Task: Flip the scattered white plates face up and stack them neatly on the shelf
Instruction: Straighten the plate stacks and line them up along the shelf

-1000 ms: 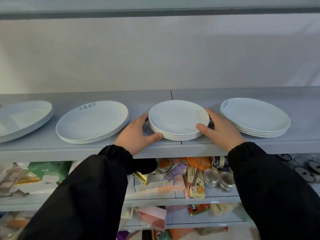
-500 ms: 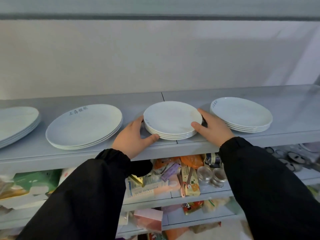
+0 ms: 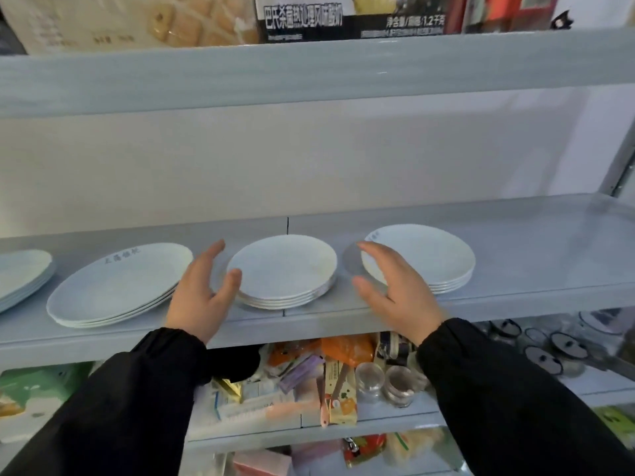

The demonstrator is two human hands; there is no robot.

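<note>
Several stacks of white plates stand face up on the grey shelf (image 3: pixel 515 269). The small middle stack (image 3: pixel 285 269) sits near the shelf's front edge. A large oval stack (image 3: pixel 117 286) lies to its left, another stack (image 3: pixel 20 273) at the far left, and a round stack (image 3: pixel 436 252) to the right. My left hand (image 3: pixel 201 293) hovers just left of the middle stack with fingers spread, holding nothing. My right hand (image 3: pixel 395 290) hovers to the stack's right, in front of the right stack, fingers relaxed and apart from the plates.
An upper shelf (image 3: pixel 309 70) carries boxed goods (image 3: pixel 343 15) overhead. Below, a lower shelf (image 3: pixel 343 420) is crowded with packets, cartons and two clear jars (image 3: pixel 381 383). Lidded jars (image 3: pixel 549 348) sit at the lower right. The plate shelf's right part is bare.
Both hands have let go of the middle stack and drawn back and apart from it. The view has tilted up, revealing the upper shelf.
</note>
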